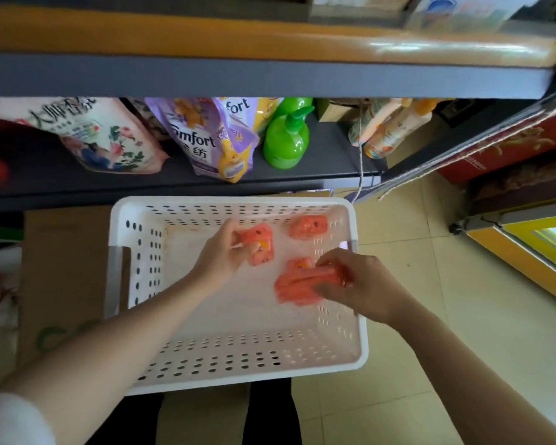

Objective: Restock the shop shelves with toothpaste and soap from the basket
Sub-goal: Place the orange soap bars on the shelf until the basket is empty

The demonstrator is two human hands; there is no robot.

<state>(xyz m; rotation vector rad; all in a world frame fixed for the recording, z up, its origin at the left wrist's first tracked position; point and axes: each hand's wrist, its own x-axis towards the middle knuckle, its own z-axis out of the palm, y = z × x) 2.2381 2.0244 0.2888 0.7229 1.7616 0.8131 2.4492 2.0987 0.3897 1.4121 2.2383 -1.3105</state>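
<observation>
A white perforated basket [180,354] stands on the floor in front of the shelves. Inside it are orange-red wrapped soap bars. My left hand [220,255] grips one soap bar [260,244] near the basket's middle. My right hand [360,284] pinches another soap pack [297,285], blurred, at the basket's right side. A third soap bar [308,226] lies loose near the far right corner. No toothpaste is visible in the basket.
The low grey shelf [331,149] holds a floral pouch [106,136], purple Comfort pouches [206,139], a green pump bottle [286,139] and peach bottles [389,130]. An upper shelf edge [270,75] overhangs. Flattened cardboard [65,268] lies left; red boxes [511,146] and a yellow cabinet [527,252] sit right.
</observation>
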